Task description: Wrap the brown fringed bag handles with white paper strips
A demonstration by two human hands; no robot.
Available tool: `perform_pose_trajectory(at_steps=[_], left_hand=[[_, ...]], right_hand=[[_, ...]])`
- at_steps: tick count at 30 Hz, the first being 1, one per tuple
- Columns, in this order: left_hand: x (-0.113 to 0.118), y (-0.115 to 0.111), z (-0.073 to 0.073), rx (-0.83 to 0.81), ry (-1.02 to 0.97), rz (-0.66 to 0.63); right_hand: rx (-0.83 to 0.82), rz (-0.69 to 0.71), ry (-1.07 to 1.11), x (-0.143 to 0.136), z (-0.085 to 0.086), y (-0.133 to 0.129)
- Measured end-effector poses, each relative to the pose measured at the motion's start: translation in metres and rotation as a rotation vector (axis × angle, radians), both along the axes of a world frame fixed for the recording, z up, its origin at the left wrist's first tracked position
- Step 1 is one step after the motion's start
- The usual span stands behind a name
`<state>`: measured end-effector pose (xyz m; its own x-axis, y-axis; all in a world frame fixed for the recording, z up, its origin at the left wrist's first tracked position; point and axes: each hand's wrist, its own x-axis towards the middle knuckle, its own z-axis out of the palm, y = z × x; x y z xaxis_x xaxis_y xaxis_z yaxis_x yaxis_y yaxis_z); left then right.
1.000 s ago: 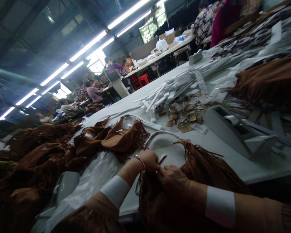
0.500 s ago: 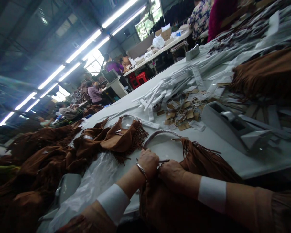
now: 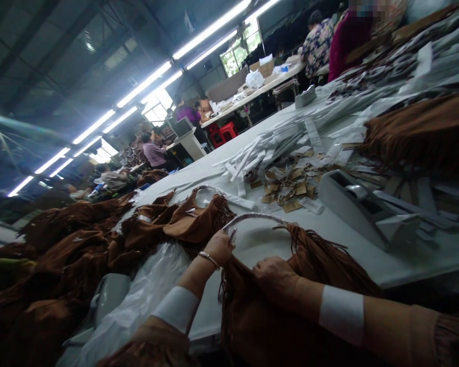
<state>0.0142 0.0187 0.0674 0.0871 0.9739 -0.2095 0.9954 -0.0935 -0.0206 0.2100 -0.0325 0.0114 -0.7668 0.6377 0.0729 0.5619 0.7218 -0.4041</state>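
A brown fringed handbag point(image 3: 248, 311) with a wrapped, arched handle point(image 3: 258, 217) lies at the table's near edge in front of me. My left hand point(image 3: 219, 247), with a bangle at the wrist, is closed on the bag where the left end of the handle meets it. Curled over the bag's upper edge, my right hand point(image 3: 277, 278) grips the brown material to the right of my left hand. The bag's lower part is dark and partly hidden by my right forearm. White bands circle both forearms.
Brown fringed bags point(image 3: 193, 219) are heaped leftward. Clear plastic point(image 3: 137, 300) lies beside a grey tape dispenser point(image 3: 110, 298); another dispenser point(image 3: 367, 209) stands right, near tags point(image 3: 290, 178) and white strips point(image 3: 268, 148). Another brown fringed piece point(image 3: 424, 125) lies far right. People work behind.
My hands have moved apart: the left went left to the handle's end, the right shifted slightly right and down. A thin dark strip seen between them before no longer shows.
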Motion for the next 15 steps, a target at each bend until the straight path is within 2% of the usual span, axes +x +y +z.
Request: perform_pose_trajectory(at_steps=[3, 4, 6, 8, 10, 12, 15], left_hand=[[-0.011, -0.010, -0.008, 0.159, -0.056, 0.051], [-0.014, -0.014, -0.014, 0.237, -0.100, 0.111], [-0.020, -0.024, -0.028, 0.318, -0.291, 0.314], [-0.025, -0.034, -0.043, 0.252, -0.531, 0.470], [-0.030, -0.042, -0.055, 0.137, -0.707, 0.505], [-0.035, -0.047, -0.065, 0.102, -0.824, 0.540], [-0.039, -0.043, -0.079, 0.057, -0.967, 0.711]], right_hand=[[-0.038, -0.048, -0.058, 0.009, 0.001, 0.005], [-0.035, -0.056, -0.055, 0.014, 0.001, 0.007], [-0.018, -0.063, -0.048, 0.029, 0.001, 0.010], [-0.029, -0.092, -0.065, 0.047, 0.001, 0.011], [-0.072, -0.145, -0.079, 0.065, 0.003, 0.009], [-0.110, -0.151, -0.042, 0.078, 0.007, 0.006], [-0.087, -0.095, 0.091, 0.088, 0.012, 0.016]])
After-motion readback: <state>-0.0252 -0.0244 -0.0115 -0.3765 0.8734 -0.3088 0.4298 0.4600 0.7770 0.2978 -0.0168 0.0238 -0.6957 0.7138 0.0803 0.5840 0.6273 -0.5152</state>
